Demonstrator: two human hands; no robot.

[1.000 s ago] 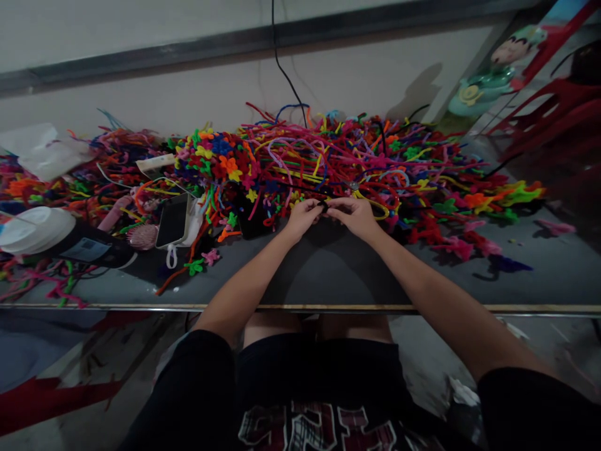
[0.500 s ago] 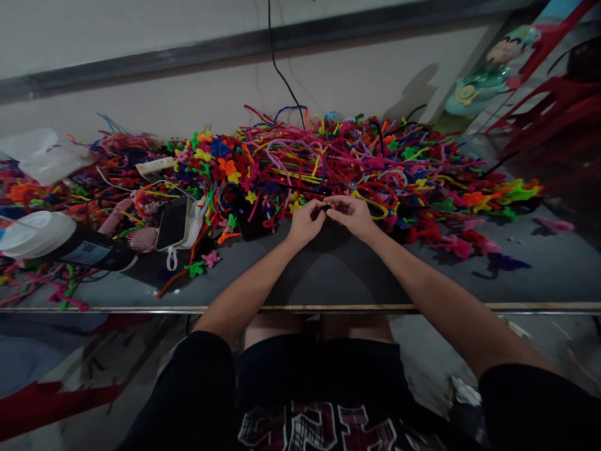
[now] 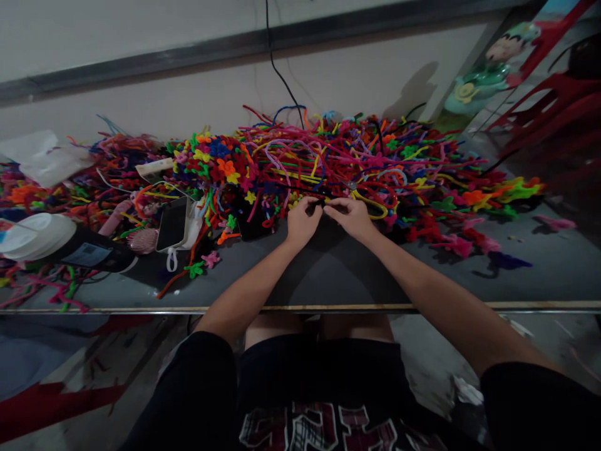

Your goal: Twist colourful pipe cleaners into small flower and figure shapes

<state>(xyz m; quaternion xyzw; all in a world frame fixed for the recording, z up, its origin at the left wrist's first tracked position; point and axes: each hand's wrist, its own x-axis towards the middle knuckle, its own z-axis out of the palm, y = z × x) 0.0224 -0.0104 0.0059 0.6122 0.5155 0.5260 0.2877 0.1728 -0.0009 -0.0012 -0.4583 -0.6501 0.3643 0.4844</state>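
Note:
My left hand (image 3: 303,222) and my right hand (image 3: 352,218) meet over the near edge of a heap of colourful pipe cleaners (image 3: 300,160). Thumb and fingers of each hand are pinched together, tips almost touching. Something small and dark shows between them, too small and dim to name. Just beyond my right hand lies a yellow loop (image 3: 379,212) with a small shiny round piece near it. Left of my left hand, a bunch of pipe-cleaner flowers (image 3: 220,156) in orange, yellow, blue and red rests on the heap.
To the left are a phone (image 3: 173,224), a pink hairbrush (image 3: 142,240) and a dark cup with a white lid (image 3: 40,235) lying tilted. A plastic bag (image 3: 54,163) sits farther back. A cartoon figure (image 3: 488,75) and a red chair (image 3: 549,113) stand at right.
Fingertips of both hands have shifted slightly, the right hand's fingers curling in more. A little yellow seen at the fingertips before no longer shows; something dark does. Everything else stays put.

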